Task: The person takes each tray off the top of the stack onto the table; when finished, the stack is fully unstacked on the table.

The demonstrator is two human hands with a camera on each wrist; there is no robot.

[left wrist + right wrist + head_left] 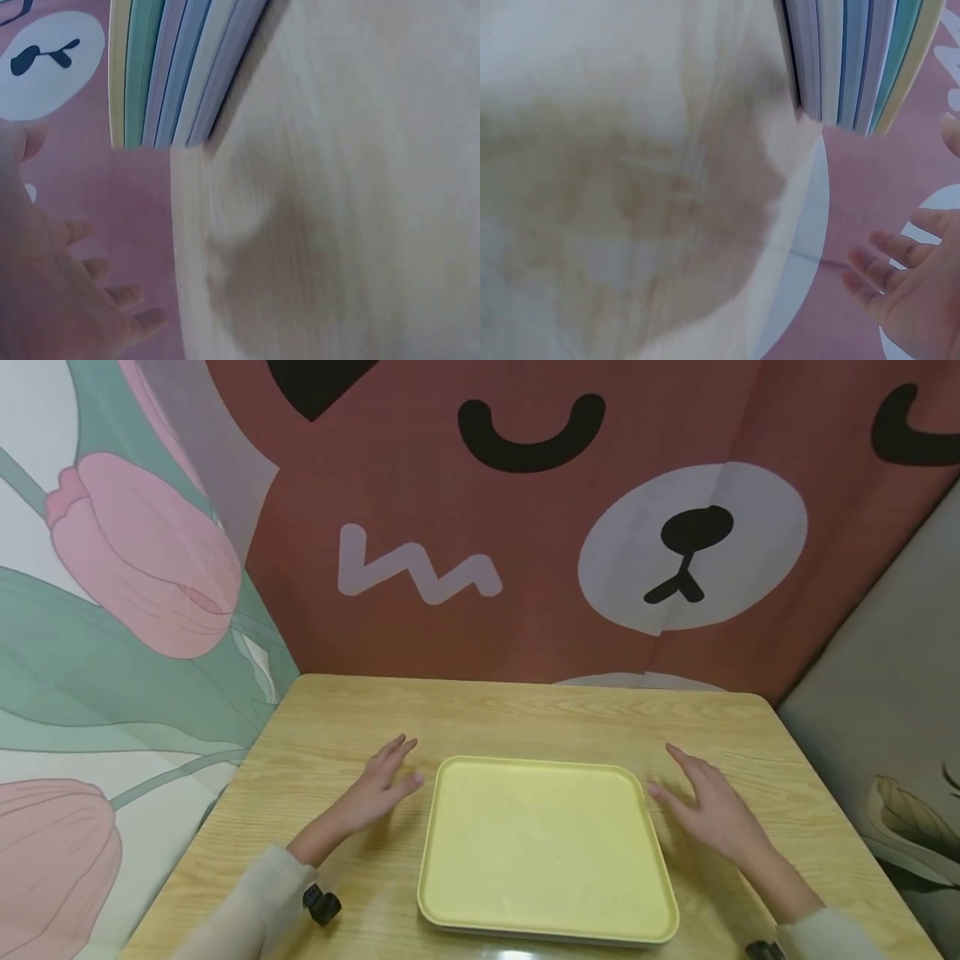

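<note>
A stack of several pastel trays stands on the wooden table, its yellow top tray (547, 852) facing up. In the left wrist view the layered edges show the yellow tray (118, 75) above a green tray (142, 75), with purple, blue and whitish ones beneath. My left hand (375, 789) hovers left of the stack, fingers spread and apart from it. On the other side my right hand (712, 806) is held over the table, its thumb close to the stack's right edge. Both hands are empty, with loosely extended fingers, as the left hand (60, 285) and right hand (922, 292) show up close.
The wooden table (525, 714) extends around the stack, its far edge meeting a reddish-brown bear-print curtain (420, 635). Flower-print cloth (150, 552) hangs at the left, and a grey cloth (885, 693) at the right. Dark wrist cameras are worn near both sleeves.
</note>
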